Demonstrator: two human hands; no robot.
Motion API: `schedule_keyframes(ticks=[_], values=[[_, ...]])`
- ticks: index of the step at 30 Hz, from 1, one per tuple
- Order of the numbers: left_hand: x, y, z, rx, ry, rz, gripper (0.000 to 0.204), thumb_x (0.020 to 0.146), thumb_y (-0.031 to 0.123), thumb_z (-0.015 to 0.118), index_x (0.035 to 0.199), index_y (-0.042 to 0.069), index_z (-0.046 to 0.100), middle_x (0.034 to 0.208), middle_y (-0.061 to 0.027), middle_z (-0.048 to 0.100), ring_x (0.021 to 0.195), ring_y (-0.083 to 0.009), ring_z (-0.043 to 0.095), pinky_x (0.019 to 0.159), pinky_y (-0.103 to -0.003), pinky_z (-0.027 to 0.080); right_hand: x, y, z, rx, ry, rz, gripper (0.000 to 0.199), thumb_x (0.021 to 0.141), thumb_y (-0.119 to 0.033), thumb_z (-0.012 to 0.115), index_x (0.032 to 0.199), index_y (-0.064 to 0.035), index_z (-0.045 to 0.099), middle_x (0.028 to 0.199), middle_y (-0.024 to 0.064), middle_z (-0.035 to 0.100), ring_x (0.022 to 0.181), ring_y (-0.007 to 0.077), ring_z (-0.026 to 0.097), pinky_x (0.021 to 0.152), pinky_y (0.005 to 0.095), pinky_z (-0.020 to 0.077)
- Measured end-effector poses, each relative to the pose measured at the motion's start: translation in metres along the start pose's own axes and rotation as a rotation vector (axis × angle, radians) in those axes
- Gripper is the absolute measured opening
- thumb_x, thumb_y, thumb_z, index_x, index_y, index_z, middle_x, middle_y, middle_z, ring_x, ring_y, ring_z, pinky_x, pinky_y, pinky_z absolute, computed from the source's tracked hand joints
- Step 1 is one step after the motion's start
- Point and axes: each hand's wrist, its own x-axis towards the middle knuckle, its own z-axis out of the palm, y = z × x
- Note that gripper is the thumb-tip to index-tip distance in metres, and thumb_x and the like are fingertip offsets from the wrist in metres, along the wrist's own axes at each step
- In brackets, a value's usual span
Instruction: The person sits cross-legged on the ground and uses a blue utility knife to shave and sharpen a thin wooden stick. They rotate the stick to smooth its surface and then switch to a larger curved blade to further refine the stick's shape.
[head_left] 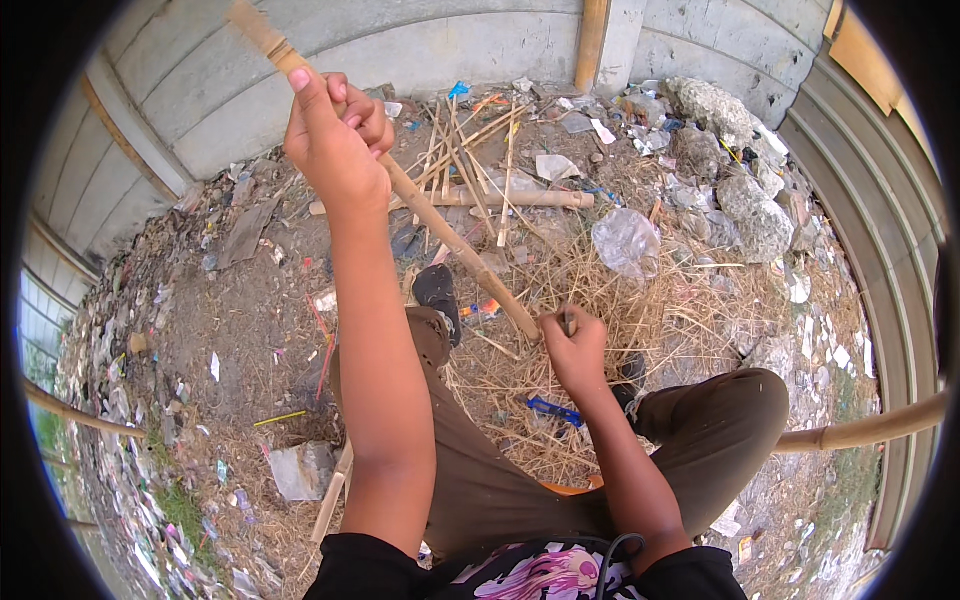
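bare dirt ground point(250, 320) strewn with litter and dry straw point(640, 330); grey concrete wall point(400, 50) behind; daylight.

- Your left hand point(335, 135) is gripping the bamboo stick point(440, 225), which is slanting across the space ahead down to your right hand point(572, 345).
- Loose sticks point(480, 160) are crowding the ground beyond.
- Rocks point(745, 205) are blocking the far right.
- Bare dirt point(250, 320) is lying open at left.

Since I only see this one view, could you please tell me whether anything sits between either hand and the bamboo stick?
Nothing visible does. The left hand is already wrapped around the upper part of the bamboo stick, and the right hand is closed at its lower end. The cut bamboo pieces lie on the ground behind.
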Motion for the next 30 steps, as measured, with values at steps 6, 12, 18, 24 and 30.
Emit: schedule_keyframes(ticks=[6,12,18,24,30], values=[[-0.007,0.009,0.013,-0.109,-0.132,-0.128,0.052,0.102,0.057,0.046,0.08,0.011,0.039,0.058,0.0038,0.024,0.046,-0.0068,0.016,0.042,-0.026,0.014,-0.021,0.098,0.029,0.474,-0.216,0.388,0.026,0.089,-0.011,0.062,0.065,-0.0032,0.054,0.051,0.0012,0.05,0.041,0.0112,0.045,0.041,0.0295,0.0335],[-0.008,0.011,0.006,-0.114,-0.113,-0.138,0.053,0.101,0.06,0.046,0.079,0.012,0.038,0.058,0.0043,0.022,0.046,-0.0068,0.015,0.042,-0.025,0.013,-0.02,0.101,0.032,0.145,-0.2,0.445,0.026,0.085,-0.014,0.065,0.065,-0.002,0.054,0.049,0.0023,0.047,0.04,0.0124,0.045,0.039,0.0308,0.0326],[-0.011,0.014,0.008,-0.09,-0.127,-0.122,0.053,0.101,0.06,0.045,0.079,0.012,0.038,0.058,0.0041,0.023,0.045,-0.0067,0.015,0.042,-0.026,0.013,-0.014,-0.01,0.003,0.382,0.121,-0.217,0.024,0.087,-0.009,0.065,0.068,0.001,0.055,0.055,0.0014,0.05,0.052,0.0071,0.045,0.047,0.0303,0.0352],[-0.021,0.011,0.035,-0.121,-0.181,-0.134,0.054,0.1,0.062,0.046,0.079,0.012,0.038,0.058,0.004,0.024,0.045,-0.0069,0.015,0.042,-0.026,0.013,-0.038,0.141,0.026,0.094,-0.232,0.671,0.026,0.083,-0.016,0.064,0.066,0.0011,0.055,0.053,0.0054,0.052,0.042,0.0157,0.048,0.041,0.0344,0.0343],[-0.013,0.009,0.023,-0.072,-0.1,-0.098,0.054,0.1,0.06,0.047,0.079,0.011,0.038,0.059,0.0038,0.025,0.046,-0.0069,0.016,0.042,-0.026,0.014,-0.026,0.048,0.015,-0.129,-0.116,0.158,0.027,0.081,-0.017,0.067,0.071,0.0082,0.063,0.057,0.0133,0.058,0.051,0.0186,0.054,0.051,0.0384,0.0429]])
